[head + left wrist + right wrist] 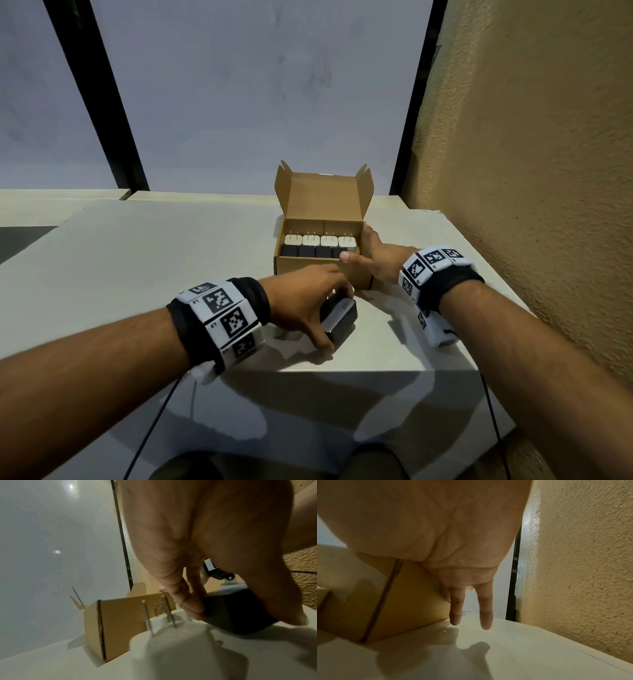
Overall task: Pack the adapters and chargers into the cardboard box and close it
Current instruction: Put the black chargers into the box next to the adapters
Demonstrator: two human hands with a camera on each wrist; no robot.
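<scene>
An open cardboard box stands on the table with its lid upright. Inside sit a row of white chargers, prongs up, and a row of black adapters in front of them. My right hand rests against the box's right wall, fingers straight and thumb on the front rim. In front of the box my left hand grips a black adapter that sits on the table. Two white chargers stand on the table below my left wrist.
The white table has a front edge close to my arms and a right edge by a rough tan wall. A pale panel with black posts stands behind the box. Cables hang below the table edge.
</scene>
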